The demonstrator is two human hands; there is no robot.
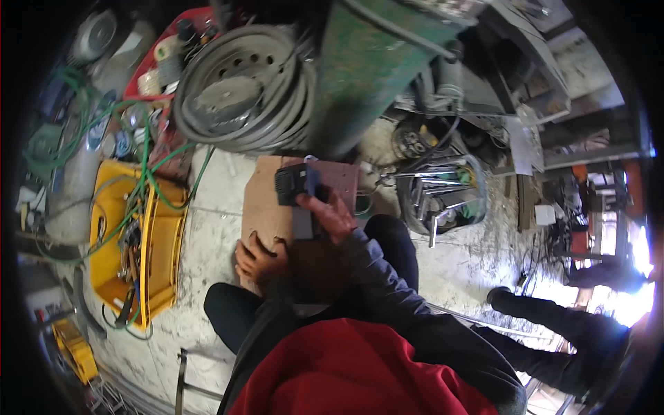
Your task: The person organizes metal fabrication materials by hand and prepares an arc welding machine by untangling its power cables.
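My right hand is closed around the edge of a black, box-shaped block with a ribbed side. The block is over the far part of a brown board or flat box in front of my knees. A flat grey rectangular piece shows just below the block, partly covered by my right hand. My left hand rests at the near left of the brown surface, its fingers bent and apart, holding nothing that shows.
A yellow crate with tools and a green hose stands left. Stacked wheel rims and a green metal drum are ahead. At right sits a bin of metal parts; beyond it, a person's legs.
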